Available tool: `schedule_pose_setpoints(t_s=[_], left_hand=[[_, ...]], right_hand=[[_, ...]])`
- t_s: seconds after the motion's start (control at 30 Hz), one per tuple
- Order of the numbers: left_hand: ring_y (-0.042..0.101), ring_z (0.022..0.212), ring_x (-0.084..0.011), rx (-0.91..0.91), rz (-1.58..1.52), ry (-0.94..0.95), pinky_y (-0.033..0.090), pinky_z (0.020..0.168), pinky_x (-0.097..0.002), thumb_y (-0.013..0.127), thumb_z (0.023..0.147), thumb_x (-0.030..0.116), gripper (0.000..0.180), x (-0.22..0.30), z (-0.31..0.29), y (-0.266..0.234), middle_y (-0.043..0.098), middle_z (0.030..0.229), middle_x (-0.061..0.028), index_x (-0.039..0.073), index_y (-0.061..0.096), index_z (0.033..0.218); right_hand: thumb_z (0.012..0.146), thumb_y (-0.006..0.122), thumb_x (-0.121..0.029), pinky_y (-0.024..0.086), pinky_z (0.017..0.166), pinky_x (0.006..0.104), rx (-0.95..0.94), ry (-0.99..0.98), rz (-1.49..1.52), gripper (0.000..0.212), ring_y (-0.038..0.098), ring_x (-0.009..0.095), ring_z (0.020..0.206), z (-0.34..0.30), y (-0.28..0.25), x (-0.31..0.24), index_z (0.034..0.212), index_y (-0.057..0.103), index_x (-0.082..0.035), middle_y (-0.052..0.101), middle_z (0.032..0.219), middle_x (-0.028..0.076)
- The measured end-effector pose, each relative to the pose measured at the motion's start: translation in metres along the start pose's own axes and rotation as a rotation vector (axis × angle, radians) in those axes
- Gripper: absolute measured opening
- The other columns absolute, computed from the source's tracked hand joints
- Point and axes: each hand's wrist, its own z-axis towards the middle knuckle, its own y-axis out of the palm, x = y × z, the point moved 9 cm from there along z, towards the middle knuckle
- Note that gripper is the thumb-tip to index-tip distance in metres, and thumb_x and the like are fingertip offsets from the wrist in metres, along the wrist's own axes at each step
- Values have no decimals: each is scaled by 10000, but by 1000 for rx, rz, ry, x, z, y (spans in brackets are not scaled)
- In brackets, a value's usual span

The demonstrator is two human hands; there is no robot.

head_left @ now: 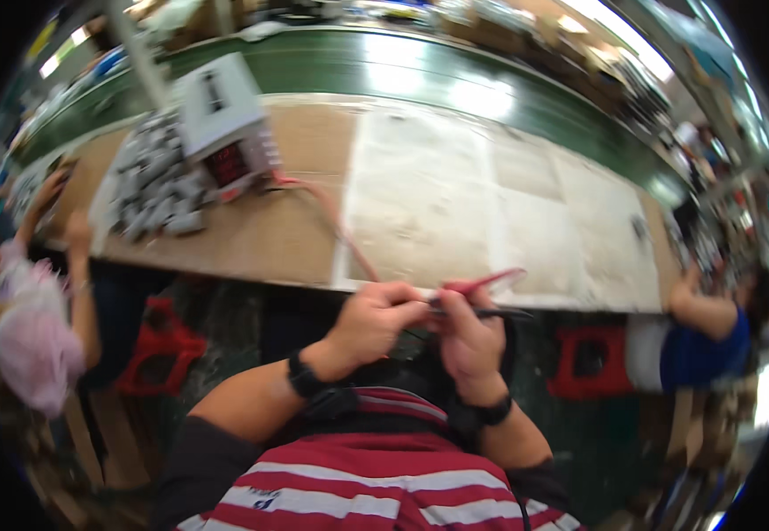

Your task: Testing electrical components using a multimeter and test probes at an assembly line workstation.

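My left hand [374, 320] is closed in a pinch at the table's near edge, its fingertips almost meeting those of my right hand. What it pinches is small and mostly hidden. My right hand [470, 341] is closed around a slim red probe-like piece [482, 281] that sticks out up and to the right. A dark thin rod [510, 313] juts from the same hand; blur hides its kind. A red cable [336, 215] runs from a white box-shaped meter [223, 106] with a red lit display down toward my left hand.
A heap of small grey parts [156, 177] lies left of the meter. Cardboard and whitish sheets [420, 195] cover the table. Beyond it runs a green surface [314, 60]. Co-workers sit at left [39, 327] and right [707, 341], near red stools [165, 345].
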Motion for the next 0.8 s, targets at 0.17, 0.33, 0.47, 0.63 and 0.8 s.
schedule_pose_setpoints(t_s=[0.17, 0.33, 0.47, 0.63, 0.8], left_hand=[[628, 773, -81, -36, 34, -15, 518, 727, -235, 643, 979, 57, 98, 1, 5, 12, 709, 841, -34, -18, 699, 949], [615, 735, -78, -145, 90, -38, 497, 682, -223, 643, 1000, 125, 123, -4, 8, 34, 699, 834, -19, 22, 690, 952], [620, 738, -87, -189, 107, -172, 505, 675, -232, 653, 997, 138, 131, -27, 13, 46, 700, 839, -27, 20, 684, 951], [632, 750, -87, -195, 45, -161, 515, 702, -233, 665, 983, 98, 117, -22, 15, 58, 718, 863, -42, -13, 692, 959], [642, 731, -100, -215, -68, -130, 524, 667, -247, 660, 989, 120, 121, -23, 15, 55, 719, 857, -49, 6, 683, 958]], right_hand=[[1007, 641, -91, 514, 651, 275, -32, -20, 3, 151, 653, 155, 775, 2, -18, -1, 1140, 632, -21, 697, 948, 83], [1007, 655, -112, 518, 659, 268, -101, 105, 175, 149, 648, 141, 756, 1, -38, 6, 1120, 644, -15, 705, 927, 75], [1011, 660, -132, 526, 671, 255, -27, 64, 2, 150, 648, 123, 755, -12, -57, -9, 1101, 651, -13, 712, 926, 75], [1014, 661, -148, 529, 673, 241, -41, -23, -46, 161, 648, 105, 763, -16, -63, -27, 1096, 656, -9, 717, 914, 74], [1016, 659, -145, 535, 673, 238, -75, -34, 8, 161, 647, 98, 762, -15, -52, -27, 1089, 663, -2, 722, 905, 69]])
